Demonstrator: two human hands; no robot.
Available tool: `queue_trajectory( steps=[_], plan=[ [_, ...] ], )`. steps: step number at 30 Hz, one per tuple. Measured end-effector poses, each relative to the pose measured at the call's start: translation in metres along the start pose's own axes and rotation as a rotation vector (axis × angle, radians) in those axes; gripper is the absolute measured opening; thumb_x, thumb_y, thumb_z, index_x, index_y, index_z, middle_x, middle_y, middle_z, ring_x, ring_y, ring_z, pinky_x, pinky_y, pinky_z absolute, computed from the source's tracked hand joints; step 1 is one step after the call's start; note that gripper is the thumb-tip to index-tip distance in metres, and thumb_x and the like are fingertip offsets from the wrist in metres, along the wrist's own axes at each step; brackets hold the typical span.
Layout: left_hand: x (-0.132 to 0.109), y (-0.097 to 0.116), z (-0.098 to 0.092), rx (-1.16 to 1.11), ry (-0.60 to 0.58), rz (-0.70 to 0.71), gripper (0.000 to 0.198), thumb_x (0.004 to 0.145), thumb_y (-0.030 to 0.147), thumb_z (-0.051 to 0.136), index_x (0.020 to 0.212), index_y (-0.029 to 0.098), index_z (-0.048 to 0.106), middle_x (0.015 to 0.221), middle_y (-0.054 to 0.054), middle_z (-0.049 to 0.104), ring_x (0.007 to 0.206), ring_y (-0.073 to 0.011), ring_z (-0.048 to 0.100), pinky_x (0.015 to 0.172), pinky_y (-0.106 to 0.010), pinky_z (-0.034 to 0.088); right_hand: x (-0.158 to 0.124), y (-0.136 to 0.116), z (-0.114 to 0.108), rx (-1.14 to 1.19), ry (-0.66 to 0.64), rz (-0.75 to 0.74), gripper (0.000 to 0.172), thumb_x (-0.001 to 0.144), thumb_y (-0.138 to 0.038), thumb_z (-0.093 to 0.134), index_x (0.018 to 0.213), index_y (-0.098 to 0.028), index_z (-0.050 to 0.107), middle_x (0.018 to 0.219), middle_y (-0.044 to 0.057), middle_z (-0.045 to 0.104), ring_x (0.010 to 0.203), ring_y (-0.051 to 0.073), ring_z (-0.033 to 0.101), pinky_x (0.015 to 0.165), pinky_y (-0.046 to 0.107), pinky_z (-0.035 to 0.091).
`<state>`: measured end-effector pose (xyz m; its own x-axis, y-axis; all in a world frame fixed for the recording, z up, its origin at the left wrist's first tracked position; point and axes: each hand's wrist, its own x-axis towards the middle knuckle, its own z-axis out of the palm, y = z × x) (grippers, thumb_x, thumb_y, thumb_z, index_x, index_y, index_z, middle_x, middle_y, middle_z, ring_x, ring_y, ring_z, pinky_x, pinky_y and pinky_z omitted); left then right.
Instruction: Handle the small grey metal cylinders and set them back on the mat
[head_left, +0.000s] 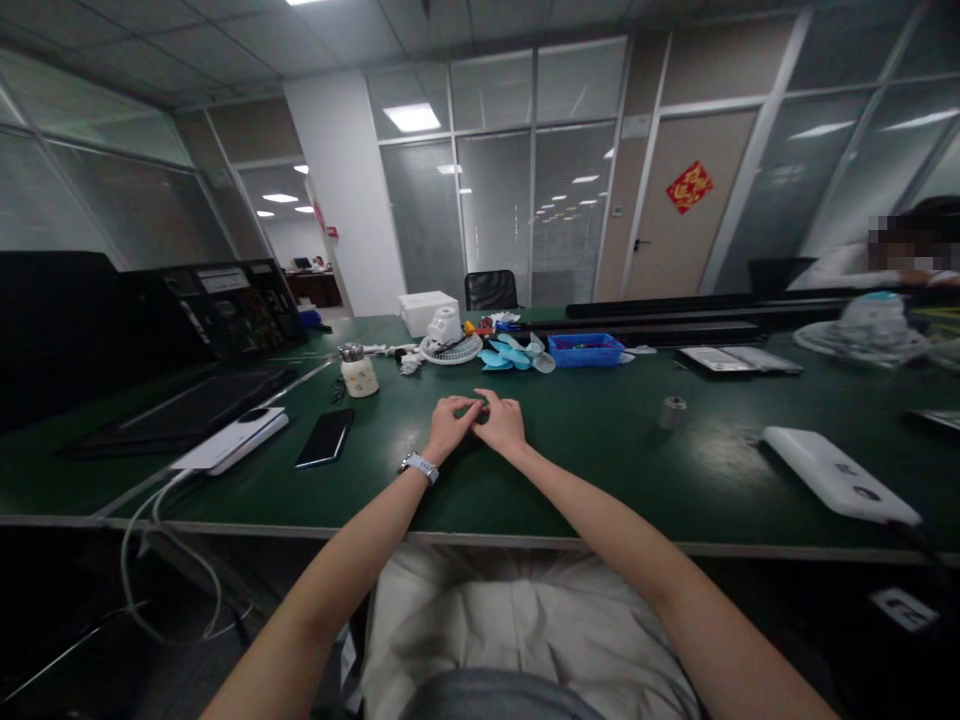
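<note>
My left hand point(451, 425), with a watch point(420, 466) on its wrist, meets my right hand point(501, 422) low over the green table point(480, 505). Their fingertips are pinched together and touch each other. Anything between them is too small or too hidden to make out. A black phone point(325, 438) lies to the left of my left hand, and behind it stands a cream-coloured bottle point(358, 374) with a metallic top. Well to the right of my right hand, a small metal cylinder point(673, 412) stands upright.
Beyond my hands are light-blue fan blades point(506, 354), a white fan part point(450, 345), a blue tray point(585, 350) and a white box point(427, 313). White devices lie left point(236, 440) and right point(840, 475). An open computer case point(229, 308) stands far left; a person point(840, 265) sits far right.
</note>
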<state>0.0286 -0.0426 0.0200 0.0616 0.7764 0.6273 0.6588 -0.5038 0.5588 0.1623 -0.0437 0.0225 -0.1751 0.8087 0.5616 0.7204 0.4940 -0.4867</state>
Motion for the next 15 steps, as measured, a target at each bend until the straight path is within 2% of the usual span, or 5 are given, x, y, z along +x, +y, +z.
queue_trajectory(
  steps=[4, 9, 15],
  plan=[
    [0.0030, -0.0023, 0.0010, -0.027, -0.016, -0.107, 0.030, 0.084, 0.043, 0.055, 0.087, 0.022, 0.075, 0.098, -0.004, 0.072, 0.098, -0.0195, 0.060, 0.093, -0.033, 0.041, -0.0071, 0.0025, 0.0015, 0.074, -0.041, 0.039, 0.057, 0.075, -0.037, 0.068, 0.127, -0.022, 0.049, 0.096, 0.005, 0.071, 0.091, 0.022, 0.066, 0.089, 0.035, 0.044],
    [0.0022, -0.0028, -0.0013, -0.011, -0.015, -0.097, 0.031, 0.083, 0.047, 0.056, 0.090, 0.024, 0.076, 0.098, -0.003, 0.072, 0.101, -0.0193, 0.059, 0.094, -0.034, 0.040, -0.0079, 0.0088, 0.0051, 0.196, -0.123, 0.136, 0.056, 0.072, -0.043, 0.071, 0.122, -0.024, 0.053, 0.097, 0.004, 0.071, 0.087, 0.021, 0.068, 0.075, 0.030, 0.051],
    [0.0053, -0.0031, -0.0029, 0.005, 0.069, -0.103, 0.031, 0.082, 0.048, 0.057, 0.087, 0.023, 0.075, 0.095, -0.004, 0.072, 0.101, -0.0200, 0.058, 0.087, -0.031, 0.044, -0.0084, 0.0086, 0.0060, 0.157, -0.103, 0.130, 0.038, 0.072, -0.050, 0.069, 0.101, -0.024, 0.066, 0.090, 0.004, 0.072, 0.082, 0.022, 0.068, 0.072, 0.030, 0.051]
  ],
)
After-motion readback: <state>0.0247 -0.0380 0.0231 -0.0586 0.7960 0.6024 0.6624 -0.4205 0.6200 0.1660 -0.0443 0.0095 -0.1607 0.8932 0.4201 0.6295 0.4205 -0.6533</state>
